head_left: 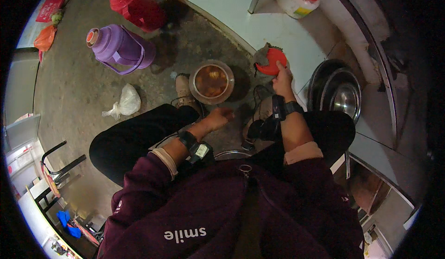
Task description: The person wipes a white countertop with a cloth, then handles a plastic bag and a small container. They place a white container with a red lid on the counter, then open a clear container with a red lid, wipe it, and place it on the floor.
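My right hand (pixel 282 80) grips the edge of a red round plastic piece (pixel 271 62), like a lid or shallow dish, over the white ledge on the right. A crumpled grey cloth (pixel 261 54) lies against its far left side. Between my feet stands a bowl (pixel 233 84) with brownish liquid (pixel 211 80) and pale pieces in it. Just on the near side of the bowl is my left hand (pixel 219 119), its fingers loosely curled, with nothing seen in them. Its fingertips are dim and hard to make out.
A purple thermos flask (pixel 118 48) and a red one (pixel 136 6) stand far left on the floor. A knotted white plastic bag (pixel 126 102) lies left of my foot. Metal basins (pixel 340 94) lean at the right. A red-lidded jar (pixel 296 0) sits on the ledge.
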Available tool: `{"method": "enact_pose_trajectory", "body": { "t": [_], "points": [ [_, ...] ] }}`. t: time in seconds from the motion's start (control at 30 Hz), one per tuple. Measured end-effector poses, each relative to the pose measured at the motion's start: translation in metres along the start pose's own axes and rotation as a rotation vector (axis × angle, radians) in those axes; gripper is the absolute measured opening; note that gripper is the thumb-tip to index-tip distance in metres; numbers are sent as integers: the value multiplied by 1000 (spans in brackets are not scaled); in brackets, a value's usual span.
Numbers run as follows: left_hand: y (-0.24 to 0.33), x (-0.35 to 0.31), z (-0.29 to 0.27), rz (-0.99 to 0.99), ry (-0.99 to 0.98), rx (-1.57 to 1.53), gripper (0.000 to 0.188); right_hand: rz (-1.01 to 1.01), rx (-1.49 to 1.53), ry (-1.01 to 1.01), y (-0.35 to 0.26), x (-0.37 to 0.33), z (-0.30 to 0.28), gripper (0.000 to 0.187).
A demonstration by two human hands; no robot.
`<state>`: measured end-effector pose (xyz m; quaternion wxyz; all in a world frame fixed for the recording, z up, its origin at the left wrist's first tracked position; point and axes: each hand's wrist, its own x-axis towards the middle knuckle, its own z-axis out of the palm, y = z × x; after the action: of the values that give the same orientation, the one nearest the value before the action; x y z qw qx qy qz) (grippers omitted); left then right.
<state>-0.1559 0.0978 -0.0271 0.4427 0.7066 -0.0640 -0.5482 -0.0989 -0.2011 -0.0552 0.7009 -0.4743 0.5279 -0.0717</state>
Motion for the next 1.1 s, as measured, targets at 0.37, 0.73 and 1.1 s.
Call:
{"method": "enact_pose_trajectory", "body": {
  "t": [0.37,0.73,1.1],
  "points": [
    [-4,1,5,29,27,81,31,-282,298,-68,-17,2,-1,43],
    [37,-22,-28,116,367,48,13,-160,16,-222,17,-2,-5,52],
    [57,-10,-71,343,660,371,23,-128,-194,-513,28,-93,51,39]
  ]
}}
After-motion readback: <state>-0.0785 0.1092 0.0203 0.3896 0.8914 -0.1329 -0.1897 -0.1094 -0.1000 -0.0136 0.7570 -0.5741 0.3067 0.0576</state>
